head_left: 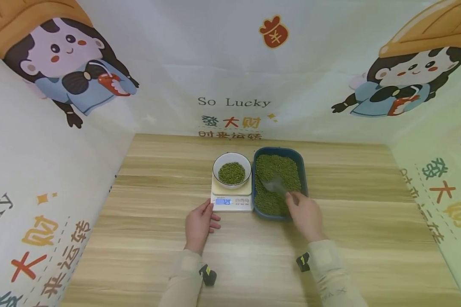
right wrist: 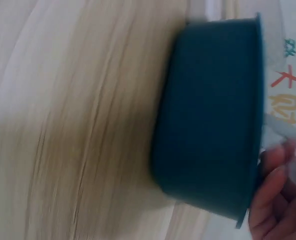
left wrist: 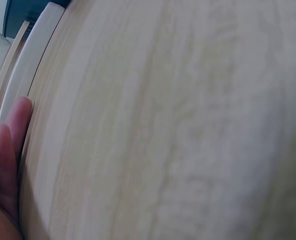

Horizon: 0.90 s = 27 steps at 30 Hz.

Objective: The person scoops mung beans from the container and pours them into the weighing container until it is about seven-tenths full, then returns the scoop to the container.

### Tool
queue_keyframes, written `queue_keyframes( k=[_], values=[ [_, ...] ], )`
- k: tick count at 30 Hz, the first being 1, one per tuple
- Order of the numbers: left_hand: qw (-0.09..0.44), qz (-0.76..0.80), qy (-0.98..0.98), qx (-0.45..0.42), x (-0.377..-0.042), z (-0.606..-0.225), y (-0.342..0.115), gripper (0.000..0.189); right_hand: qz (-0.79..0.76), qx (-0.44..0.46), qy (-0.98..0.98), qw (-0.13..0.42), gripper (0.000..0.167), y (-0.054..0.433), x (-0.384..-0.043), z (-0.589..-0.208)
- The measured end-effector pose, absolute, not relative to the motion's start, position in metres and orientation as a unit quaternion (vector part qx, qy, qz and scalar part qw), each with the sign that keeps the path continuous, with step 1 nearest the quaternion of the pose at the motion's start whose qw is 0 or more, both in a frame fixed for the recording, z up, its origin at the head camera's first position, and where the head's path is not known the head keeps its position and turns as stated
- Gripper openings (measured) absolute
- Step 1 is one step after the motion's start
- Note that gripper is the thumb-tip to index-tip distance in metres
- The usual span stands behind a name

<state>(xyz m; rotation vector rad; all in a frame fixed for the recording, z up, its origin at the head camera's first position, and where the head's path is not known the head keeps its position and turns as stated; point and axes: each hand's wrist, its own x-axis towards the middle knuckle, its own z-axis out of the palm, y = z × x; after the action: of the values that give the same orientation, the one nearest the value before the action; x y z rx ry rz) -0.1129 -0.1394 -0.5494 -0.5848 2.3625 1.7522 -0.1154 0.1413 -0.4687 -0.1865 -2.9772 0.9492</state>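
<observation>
The right hand (head_left: 307, 213) is pinching the handle of a grey spoon (head_left: 275, 185), with thumb and fingers closed on it. The spoon's head is showing blurry just ahead of that grip, over the small green beans (head_left: 269, 204) filling the blue tub (head_left: 302, 166); whether it is carrying any is too hard to tell. Left of the grip and the tub, a white scale (head_left: 230, 208) is holding up a bowl (head_left: 232, 157) with more beans. Farther left, the left hand (head_left: 199, 224) is touching the scale's near corner, its fingers loose, not wrapping around anything. If the spoon is tipping too soon, beans could be spilling between tub and bowl. If the left hand is pushing the scale, its number could be going wrong. Two hands, one spoon, one tub, one scale and one bowl are showing; two heaps of beans are sitting there, too many beans to count.
</observation>
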Motion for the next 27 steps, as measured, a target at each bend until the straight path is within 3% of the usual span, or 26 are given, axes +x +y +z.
queue_keyframes(
  k=[6,15,27],
  values=[
    [0.066,0.581,0.787,-0.194,-0.113,-0.55,-0.14,0.039,0.256,0.006,-0.967,-0.014,0.047,0.138,-0.121,-0.475],
    [0.068,0.584,0.785,-0.195,-0.113,-0.553,-0.138,0.039,0.193,-0.033,-0.98,-0.038,0.044,0.126,-0.128,-0.484],
    [0.063,0.587,0.784,-0.193,-0.113,-0.552,-0.135,0.039,0.204,-0.064,-0.976,0.046,0.045,0.124,-0.133,-0.503]
  ],
)
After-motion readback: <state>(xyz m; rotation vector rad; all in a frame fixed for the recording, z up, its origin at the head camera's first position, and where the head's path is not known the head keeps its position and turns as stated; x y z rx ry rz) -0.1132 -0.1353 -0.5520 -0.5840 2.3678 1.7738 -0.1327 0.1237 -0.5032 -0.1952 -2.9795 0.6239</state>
